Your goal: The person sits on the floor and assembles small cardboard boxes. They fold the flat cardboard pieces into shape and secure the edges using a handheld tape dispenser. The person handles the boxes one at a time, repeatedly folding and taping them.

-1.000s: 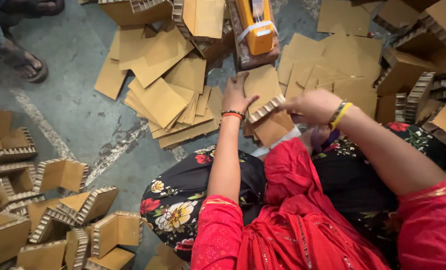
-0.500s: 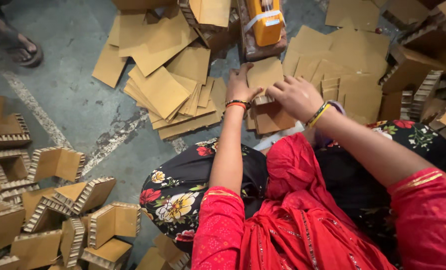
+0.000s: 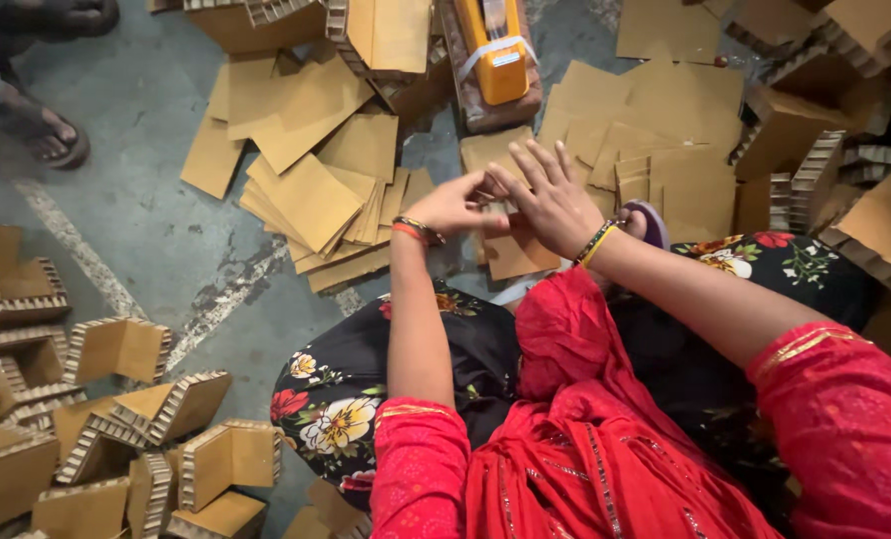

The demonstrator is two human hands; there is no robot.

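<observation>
My left hand (image 3: 453, 205) and my right hand (image 3: 553, 198) meet over my lap, above a small flat brown cardboard piece (image 3: 513, 256). The left hand's fingers are curled and touch the right thumb; what they grip is hidden. Fingers spread, the right hand shows its back to the camera. Both wrists wear bangles. Just beyond the hands, loose flat cardboard sheets (image 3: 311, 190) lie in a heap on the grey floor. I sit in red sleeves and a black floral garment (image 3: 336, 399).
An orange and yellow tool (image 3: 497, 45) lies on a board at the top centre. Folded honeycomb cardboard corners (image 3: 116, 419) are stacked at the lower left, and more (image 3: 815, 150) at the right. Another person's sandalled foot (image 3: 41, 125) rests at the upper left.
My hands drew back toward me and came together. The ridged cardboard piece my right hand held a second ago is no longer visible in it. The camera view shifted slightly.
</observation>
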